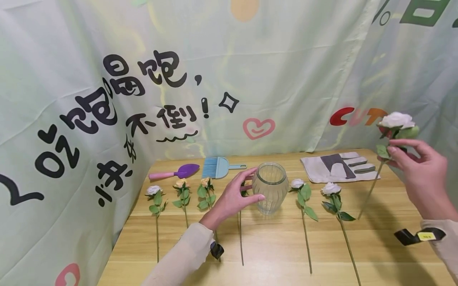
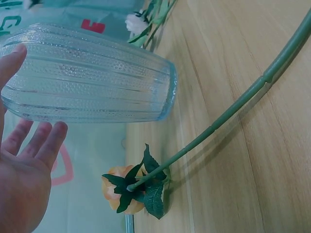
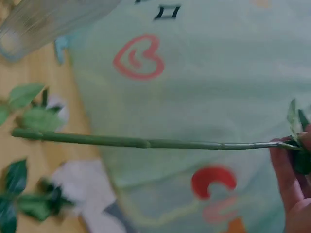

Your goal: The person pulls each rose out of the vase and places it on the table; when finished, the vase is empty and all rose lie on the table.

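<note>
My left hand point(image 1: 237, 194) is at the left side of a ribbed glass vase point(image 1: 272, 194) that stands upright on the table. Its thumb overlaps the front of the glass, and the fairly straight fingers point(image 2: 51, 143) come right to the vase's edge. Raised on the right, my right hand point(image 1: 424, 171) pinches an artificial white rose point(image 1: 397, 120) just below the bloom, its green stem slanting down to the left. Beneath my left arm lie peach roses point(image 1: 205, 183), partly covered. Between hand and vase runs another stem point(image 1: 241, 238), its bloom hidden by the hand.
Two white roses point(image 1: 330, 188) lie right of the vase; a white rose point(image 1: 154, 190) and a peach rose point(image 1: 181, 184) lie left. Behind are a purple trowel point(image 1: 187, 171), a blue brush point(image 1: 216, 167) and grey work gloves point(image 1: 338, 167). A printed curtain point(image 1: 286, 79) backs the table.
</note>
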Demonstrator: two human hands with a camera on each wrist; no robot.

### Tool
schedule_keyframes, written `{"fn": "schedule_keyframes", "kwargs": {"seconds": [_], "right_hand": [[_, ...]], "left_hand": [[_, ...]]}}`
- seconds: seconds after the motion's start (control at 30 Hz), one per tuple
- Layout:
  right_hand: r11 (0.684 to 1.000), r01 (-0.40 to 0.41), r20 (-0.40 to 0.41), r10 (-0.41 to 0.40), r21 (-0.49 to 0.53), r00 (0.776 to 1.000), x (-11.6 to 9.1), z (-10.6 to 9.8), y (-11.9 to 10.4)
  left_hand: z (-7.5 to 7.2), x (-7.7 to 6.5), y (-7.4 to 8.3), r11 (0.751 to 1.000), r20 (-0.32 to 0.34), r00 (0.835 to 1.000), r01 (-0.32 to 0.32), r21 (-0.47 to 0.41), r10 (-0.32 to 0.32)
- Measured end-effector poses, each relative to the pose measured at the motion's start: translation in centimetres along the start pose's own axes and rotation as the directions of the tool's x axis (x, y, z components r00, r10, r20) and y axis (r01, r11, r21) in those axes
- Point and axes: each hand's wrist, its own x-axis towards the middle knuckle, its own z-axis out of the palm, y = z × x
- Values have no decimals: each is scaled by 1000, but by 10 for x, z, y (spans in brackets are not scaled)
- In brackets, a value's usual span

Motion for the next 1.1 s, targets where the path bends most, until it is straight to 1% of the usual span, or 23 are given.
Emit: {"fn": "schedule_keyframes", "kwargs": {"seconds": [0.03, 0.17, 0.23, 0.3, 0.37, 0.4, 0.5, 0.53, 0.63, 0.7, 0.77, 0.8, 0.83, 0.9, 0.93, 1.0, 1.03, 1.1], "right_hand": [[999, -23, 26, 24, -42, 999, -3, -9, 4], [987, -79, 122, 96, -137, 988, -13, -38, 20], [971, -94, 149, 129, -221, 980, -18, -49, 27], [965, -126, 179, 169, -229, 969, -22, -59, 35], [957, -169, 209, 220, -236, 953, -26, -68, 43], [946, -191, 219, 251, -260, 943, -28, -72, 46], [892, -239, 235, 345, -384, 909, -33, -82, 57], [858, -238, 233, 373, -456, 898, -35, -85, 61], [758, -238, 208, 441, -607, 873, -40, -93, 74], [727, -250, 195, 468, -640, 862, -43, -99, 81], [693, -251, 177, 483, -676, 858, -46, -103, 87], [683, -247, 175, 486, -687, 856, -47, -105, 91], [685, -250, 178, 489, -685, 854, -48, -106, 93], [700, -262, 183, 492, -665, 851, -51, -108, 98], [709, -267, 191, 495, -653, 848, -52, -108, 101], [736, -297, 203, 507, -608, 838, -54, -108, 105], [738, -316, 205, 520, -596, 829, -55, -108, 106], [723, -340, 201, 549, -601, 811, -57, -109, 108]], "left_hand": [[0, 0, 0, 1000, 0, 1000, -1, 0, 1], [0, 1, 0, 1000, 1, 1000, -3, 0, 3], [0, 1, -1, 1000, 2, 1000, -4, 0, 4], [0, 1, -1, 1000, 2, 1000, -5, -1, 5], [-1, 1, -1, 1000, 2, 1000, -6, -1, 6], [-1, 1, -1, 1000, 2, 1000, -6, -2, 6], [-2, 0, -1, 1000, 3, 1000, -3, -4, 3], [-2, 0, -1, 1000, 2, 1000, -3, -5, 3], [-2, 0, -1, 1000, 2, 1000, -12, -11, 12], [-2, 1, -1, 1000, 2, 1000, -19, -10, 19], [-2, 1, -1, 1000, 3, 1000, -26, -11, 26], [-2, 1, -1, 1000, 4, 1000, -24, -10, 24], [-2, 1, -1, 1000, 4, 1000, -22, -7, 22], [-2, 1, 0, 1000, 3, 1000, -17, -3, 17], [-2, 1, 0, 1000, 1, 1000, -15, -1, 15], [-2, 1, 0, 1000, -1, 1000, -12, 5, 12], [-2, 1, 1, 1000, -1, 1000, -14, 6, 14], [-2, 1, 1, 1000, 1, 1000, -16, 5, 16]]}}
